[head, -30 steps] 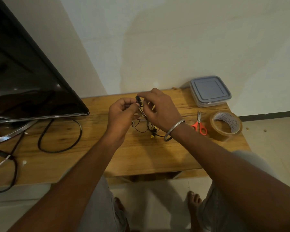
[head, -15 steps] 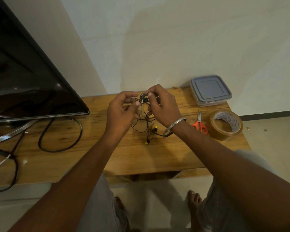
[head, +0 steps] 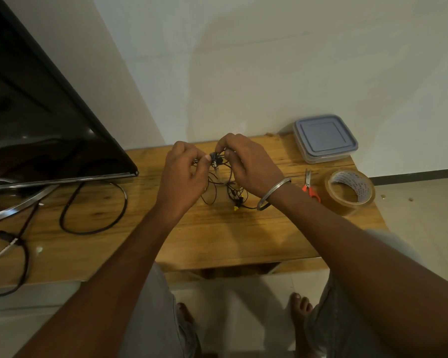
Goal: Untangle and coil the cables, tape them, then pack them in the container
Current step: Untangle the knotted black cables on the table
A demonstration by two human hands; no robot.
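A tangle of thin black cables (head: 219, 188) with small yellow plugs hangs over the wooden table (head: 217, 236). My left hand (head: 184, 174) and my right hand (head: 248, 165) both pinch the top of the tangle, fingertips almost touching around a small dark plug. The loose loops dangle down to the tabletop between my wrists. A clear plastic container (head: 325, 138) with a grey-blue lid shut on it stands at the back right. A roll of brown tape (head: 349, 191) lies at the right edge, with orange-handled scissors (head: 309, 186) beside it.
A large black television (head: 36, 125) on a metal stand fills the left side. A thick black cable (head: 93, 210) loops on the table in front of it, and another runs off the left front edge. My bare feet show on the tiled floor below.
Both hands have lifted the tangle slightly and drawn close together at its top; the hanging loops and yellow plugs have shifted a little beneath them.
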